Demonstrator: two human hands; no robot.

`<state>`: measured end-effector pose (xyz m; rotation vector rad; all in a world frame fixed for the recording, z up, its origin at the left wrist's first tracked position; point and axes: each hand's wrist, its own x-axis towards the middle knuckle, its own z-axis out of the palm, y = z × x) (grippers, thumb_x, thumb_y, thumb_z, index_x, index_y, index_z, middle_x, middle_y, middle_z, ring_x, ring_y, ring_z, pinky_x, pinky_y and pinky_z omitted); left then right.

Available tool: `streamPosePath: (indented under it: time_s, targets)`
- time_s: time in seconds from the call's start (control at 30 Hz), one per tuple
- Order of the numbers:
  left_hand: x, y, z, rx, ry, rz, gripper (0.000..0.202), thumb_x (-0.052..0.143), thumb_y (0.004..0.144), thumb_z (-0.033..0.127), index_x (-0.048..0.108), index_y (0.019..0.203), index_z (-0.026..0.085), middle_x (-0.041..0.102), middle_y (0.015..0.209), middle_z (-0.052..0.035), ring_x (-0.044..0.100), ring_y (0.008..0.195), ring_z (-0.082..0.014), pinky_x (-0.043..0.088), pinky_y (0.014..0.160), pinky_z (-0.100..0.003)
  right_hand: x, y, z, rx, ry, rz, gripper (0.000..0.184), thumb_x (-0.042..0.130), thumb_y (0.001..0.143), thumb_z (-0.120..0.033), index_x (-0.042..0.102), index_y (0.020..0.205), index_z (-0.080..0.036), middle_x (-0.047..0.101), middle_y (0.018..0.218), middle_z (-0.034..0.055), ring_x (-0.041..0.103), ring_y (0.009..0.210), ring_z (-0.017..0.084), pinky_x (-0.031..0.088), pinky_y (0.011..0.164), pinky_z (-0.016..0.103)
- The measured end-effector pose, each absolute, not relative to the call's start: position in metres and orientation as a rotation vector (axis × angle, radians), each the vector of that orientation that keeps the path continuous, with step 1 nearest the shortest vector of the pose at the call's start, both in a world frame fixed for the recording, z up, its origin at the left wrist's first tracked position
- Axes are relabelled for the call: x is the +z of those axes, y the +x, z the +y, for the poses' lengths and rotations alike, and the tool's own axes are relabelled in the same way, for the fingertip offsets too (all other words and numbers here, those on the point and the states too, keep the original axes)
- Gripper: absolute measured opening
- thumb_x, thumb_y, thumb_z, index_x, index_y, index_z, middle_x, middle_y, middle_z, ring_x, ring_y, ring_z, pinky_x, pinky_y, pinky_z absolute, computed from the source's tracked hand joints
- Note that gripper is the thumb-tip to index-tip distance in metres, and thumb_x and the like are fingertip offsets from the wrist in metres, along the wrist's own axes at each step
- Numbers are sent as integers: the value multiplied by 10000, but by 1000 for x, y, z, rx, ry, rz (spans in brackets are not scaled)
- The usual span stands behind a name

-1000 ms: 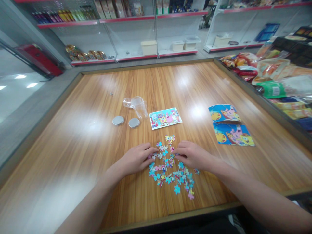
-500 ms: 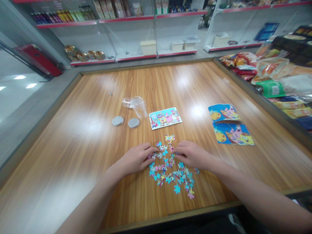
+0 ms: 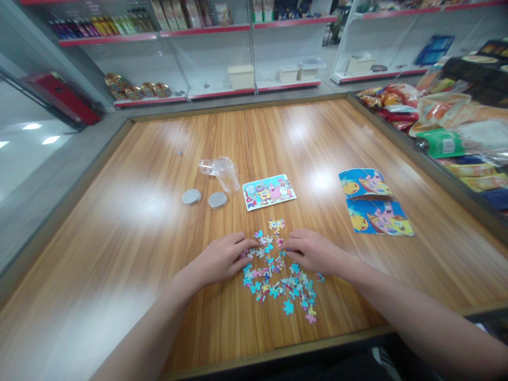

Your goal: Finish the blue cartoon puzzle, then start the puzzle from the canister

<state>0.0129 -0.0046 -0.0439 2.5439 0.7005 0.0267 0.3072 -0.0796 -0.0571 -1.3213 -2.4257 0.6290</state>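
Observation:
Loose jigsaw puzzle pieces [image 3: 296, 286], mostly light blue with some pink and yellow, lie in a spread heap on the wooden table. A small joined cluster of yellow pieces [image 3: 276, 224] sits at the heap's far end. On the heap's left edge rests my left hand [image 3: 228, 255], its thumb and index finger apart, with a pink piece [image 3: 243, 254] showing between them. Opposite, my right hand [image 3: 311, 251] has its fingers curled and pinched on a puzzle piece, mostly hidden by the fingers. Beyond the heap lies a cartoon picture card [image 3: 270, 192].
Two round silver lids [image 3: 191, 197] and clear plastic containers [image 3: 225, 172] are at the left. Blue cartoon sheets [image 3: 379, 217] lie to the right. Packaged snacks [image 3: 448, 127] line the table's right side. Shelves [image 3: 210, 58] stand beyond the far edge.

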Motion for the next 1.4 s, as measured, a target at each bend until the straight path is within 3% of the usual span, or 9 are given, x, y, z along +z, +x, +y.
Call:
streamPosePath:
  time_s: [0.23, 0.43, 0.93, 1.13, 1.4]
  targets:
    - [-44, 13, -4, 40, 2560, 693, 338, 526, 1010, 319, 543, 1344, 275, 607, 1093, -62, 619, 999, -216, 532, 850, -347, -54, 307, -79, 652, -1328, -2344, 155, 591, 965, -192, 702, 1072, -177, 703, 938, 66, 627, 919, 197, 461, 824, 325]
    - [-45, 12, -5, 71, 2564, 679, 329, 529, 1009, 309, 549, 1336, 272, 610, 1082, -61, 622, 988, -212, 531, 841, -339, -55, 308, -78, 619, -1345, -2383, 144, 596, 968, -208, 732, 1008, -186, 680, 863, 55, 620, 863, 192, 450, 771, 309]
    - [-46, 12, -4, 83, 2567, 689, 323, 537, 1006, 325, 558, 1325, 271, 614, 1055, -56, 623, 963, -207, 528, 825, -332, -53, 307, -79, 633, -1357, -2343, 240, 592, 972, -215, 693, 1189, -202, 701, 947, 62, 621, 878, 184, 460, 790, 315]
    - [-46, 12, -4, 76, 2562, 689, 331, 536, 1005, 321, 555, 1332, 275, 613, 1078, -58, 623, 976, -212, 530, 829, -336, -55, 308, -79, 606, -1349, -2401, 240, 572, 987, -234, 715, 1179, -228, 673, 871, 51, 621, 868, 195, 448, 769, 311]
    - [-44, 13, -5, 17, 2549, 704, 345, 532, 1007, 323, 539, 1350, 284, 596, 1084, -57, 611, 996, -218, 530, 862, -353, -53, 307, -79, 653, -1359, -2352, 249, 575, 982, -230, 688, 1203, -205, 703, 960, 61, 624, 891, 188, 457, 793, 315]
